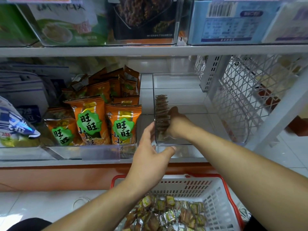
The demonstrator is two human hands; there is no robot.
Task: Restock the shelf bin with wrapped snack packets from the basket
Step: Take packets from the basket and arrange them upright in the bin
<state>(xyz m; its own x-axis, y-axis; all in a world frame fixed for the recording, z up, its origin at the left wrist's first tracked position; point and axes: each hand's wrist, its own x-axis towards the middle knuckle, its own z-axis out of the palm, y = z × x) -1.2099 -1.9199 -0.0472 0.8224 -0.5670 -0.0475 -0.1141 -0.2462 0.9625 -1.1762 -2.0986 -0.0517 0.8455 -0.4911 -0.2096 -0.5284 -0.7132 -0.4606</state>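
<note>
A clear plastic shelf bin [196, 90] stands on the lower shelf, right of centre. A row of brown wrapped snack packets [161, 108] stands upright against its left wall. My right hand [176, 124] is inside the bin, pressed against the row of packets; its fingers are hidden behind them. My left hand [153, 152] grips the bin's front left corner, fingers on the outer left wall, thumb along the front rim. Below, a white basket with a red rim [221, 189] holds several small wrapped snack packets [168, 212].
Orange snack bags [106, 120] fill the bin to the left. A white wire mesh rack [246, 95] stands to the right. An upper shelf edge [150, 50] with boxed goods runs overhead. White tiled floor lies around the basket.
</note>
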